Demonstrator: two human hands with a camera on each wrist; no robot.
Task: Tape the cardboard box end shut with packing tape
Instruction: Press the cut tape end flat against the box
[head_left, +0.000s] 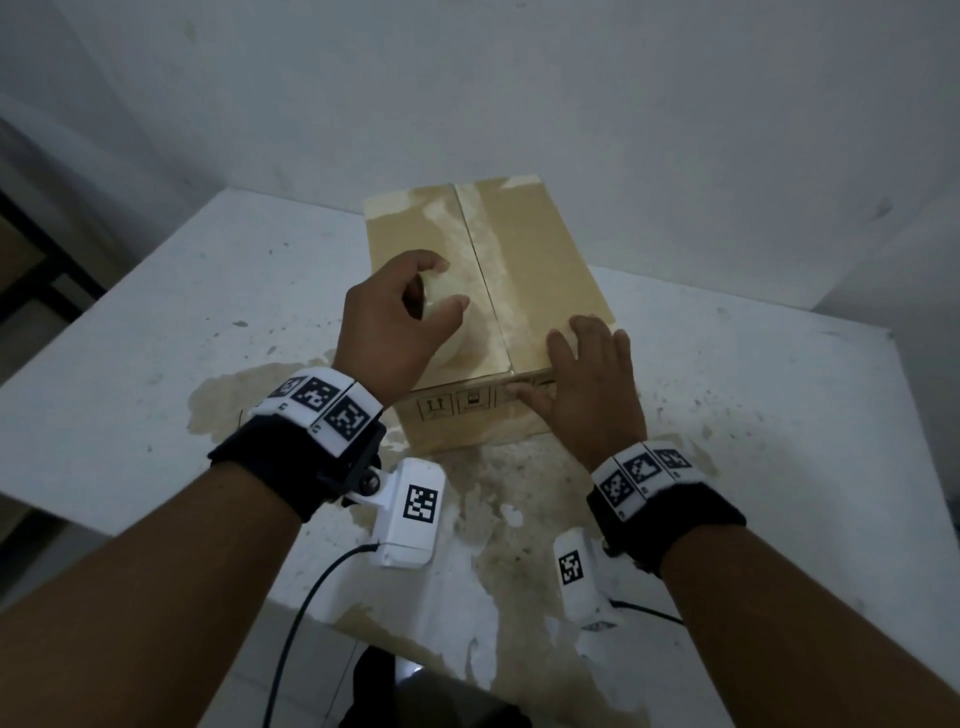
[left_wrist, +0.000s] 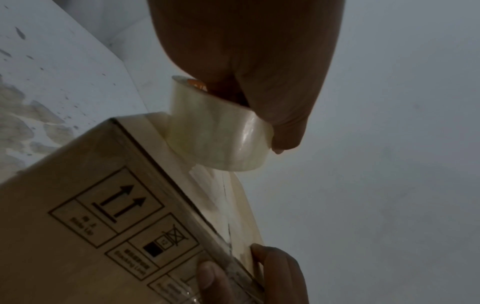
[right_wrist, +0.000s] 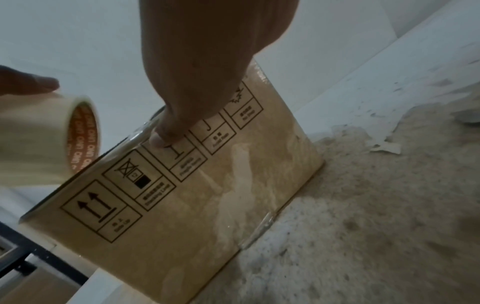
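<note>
Fingers (head_left: 441, 265) of the left hand (head_left: 387, 332) are curled round the tape roll (left_wrist: 221, 139), which sits on top of the box (head_left: 545, 260) left of the flap seam. The right hand (head_left: 592, 384) lies flat, fingers straight, on the near top edge, its thumb pressing the tape end (right_wrist: 145, 131) against the printed front face. The box stands on the counter (head_left: 156, 338), near the wall. Judgement: the strip is anchored and about to be drawn; the roll should track centred over the seam (head_left: 475, 265), kept low and taut, with the thumb holding until the strip is bonded. Old tape residue along the seam may weaken adhesion. The counter surface is peeling and stained; a cable (head_left: 306, 613) hangs at its near edge, clear of the work.
</note>
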